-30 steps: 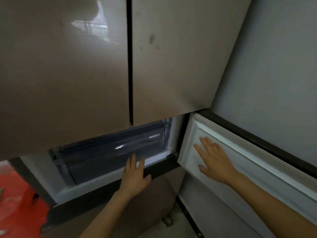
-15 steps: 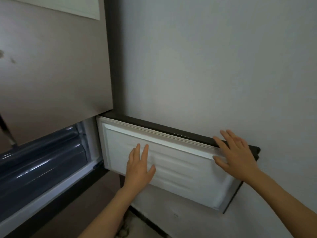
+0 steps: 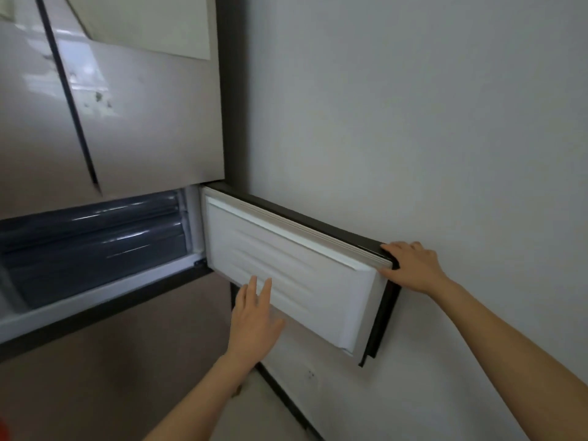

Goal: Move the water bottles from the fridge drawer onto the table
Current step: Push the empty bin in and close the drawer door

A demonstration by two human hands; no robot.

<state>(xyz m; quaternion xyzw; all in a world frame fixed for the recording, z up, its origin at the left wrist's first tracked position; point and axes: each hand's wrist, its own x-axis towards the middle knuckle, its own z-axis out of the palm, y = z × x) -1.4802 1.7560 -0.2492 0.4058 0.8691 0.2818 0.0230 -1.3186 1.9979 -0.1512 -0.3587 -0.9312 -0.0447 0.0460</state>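
R hand fingers curled on door edge; L hand open. Pin door wide, L pulls drawer straight.

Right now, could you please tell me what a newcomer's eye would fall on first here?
The small fridge door stands wide open in the middle, its white inner lining facing the camera, close to the grey wall. The right hand grips its far upper corner, while the left hand is spread open by its lower edge. Left of it, dark fridge drawers show in the open compartment; their contents cannot be made out.
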